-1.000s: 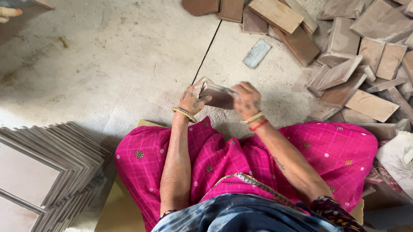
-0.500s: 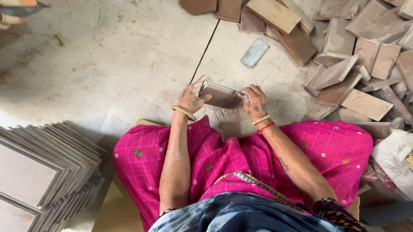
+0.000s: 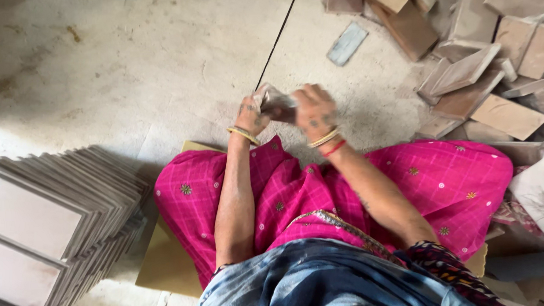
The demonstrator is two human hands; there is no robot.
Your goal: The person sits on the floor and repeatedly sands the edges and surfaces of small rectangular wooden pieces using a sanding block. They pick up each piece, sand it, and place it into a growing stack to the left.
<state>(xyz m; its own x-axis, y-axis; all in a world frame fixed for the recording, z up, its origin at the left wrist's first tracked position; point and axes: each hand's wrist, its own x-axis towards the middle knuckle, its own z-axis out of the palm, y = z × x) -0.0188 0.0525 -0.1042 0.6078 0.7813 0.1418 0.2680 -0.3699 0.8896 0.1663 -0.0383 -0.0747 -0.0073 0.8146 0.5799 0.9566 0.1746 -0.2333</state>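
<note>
1. The left hand (image 3: 251, 114) and right hand (image 3: 313, 111) both pinch a small brown tile (image 3: 277, 103) near the middle of the frame.
2. Stacked tiles (image 3: 49, 210) sit lower left on the floor (image 3: 135, 55).

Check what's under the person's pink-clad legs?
A flat tan board lies on the concrete floor beneath the pink garment; its edges show left, top and far right. The middle is covered, so anything else under there cannot be seen.

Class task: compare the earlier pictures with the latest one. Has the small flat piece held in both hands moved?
Cannot tell. The camera shifted; the flat piece stays just right of the floor crack, between the left hand and right hand.
</note>
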